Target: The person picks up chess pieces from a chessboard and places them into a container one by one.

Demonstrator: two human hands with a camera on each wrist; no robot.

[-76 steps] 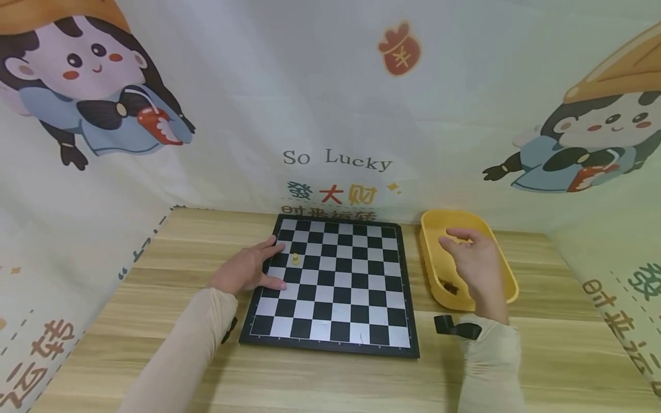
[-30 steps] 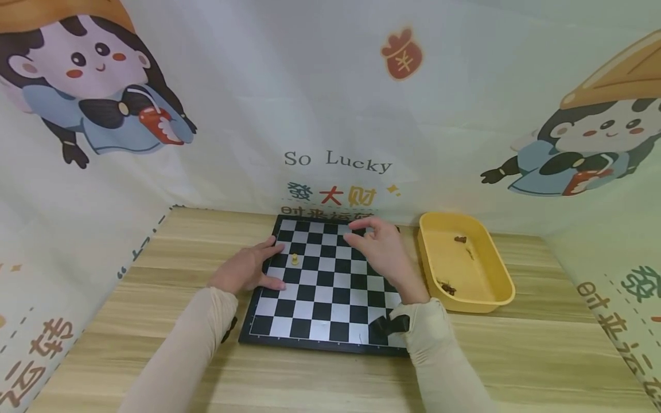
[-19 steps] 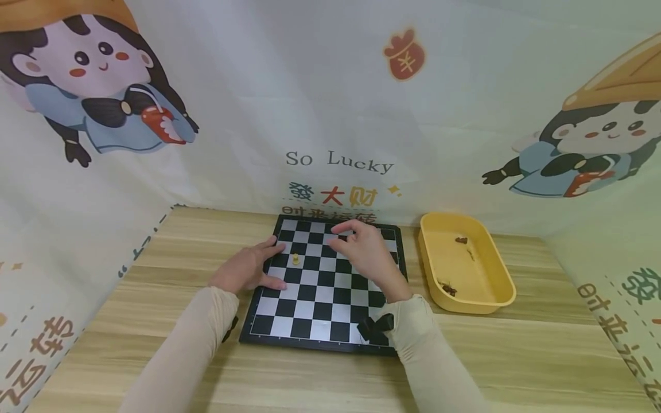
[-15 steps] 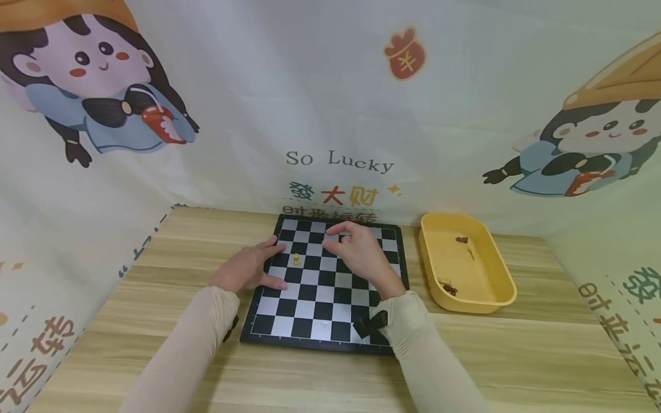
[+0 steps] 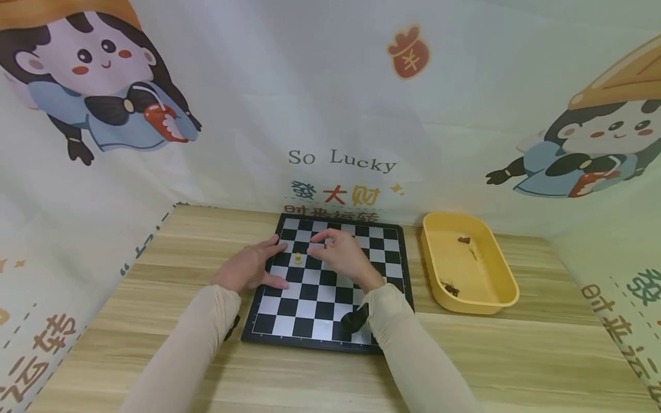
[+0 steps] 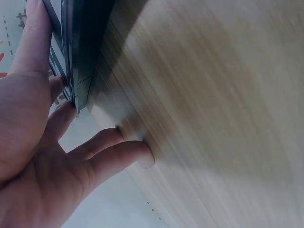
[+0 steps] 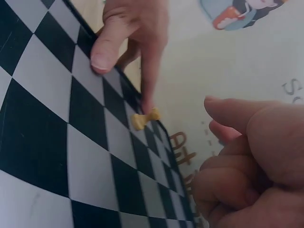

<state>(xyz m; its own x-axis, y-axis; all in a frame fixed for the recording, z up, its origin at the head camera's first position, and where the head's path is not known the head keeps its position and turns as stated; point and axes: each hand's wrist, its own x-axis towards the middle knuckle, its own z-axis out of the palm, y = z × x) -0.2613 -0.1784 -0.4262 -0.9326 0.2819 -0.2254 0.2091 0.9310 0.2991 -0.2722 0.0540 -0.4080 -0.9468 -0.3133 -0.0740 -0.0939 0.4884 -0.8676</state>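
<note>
A small yellow chess pawn [image 5: 298, 258] stands upright on the left side of a black-and-white chessboard [image 5: 323, 310]. My left hand [image 5: 250, 265] rests at the board's left edge, thumb and forefinger on its top. In the left wrist view other fingers [image 6: 126, 154] reach down to the wooden table beside the board's dark side [image 6: 90, 42]. Just right of the pawn hovers my right hand [image 5: 342, 253], thumb and forefinger spread apart with nothing between them. The right wrist view has its remaining fingers [image 7: 223, 178] folded in, close to the pawn [image 7: 145, 118].
A yellow plastic tray [image 5: 431, 275] stands right of the board, with several small brown things [image 5: 451, 288] lying in it. Patterned cloth [image 5: 330, 103] hangs behind and along both sides of the wooden table [image 5: 506, 355].
My right hand has moved left from over the tray, across the board, to beside the pawn. The left hand and the pawn have stayed in place.
</note>
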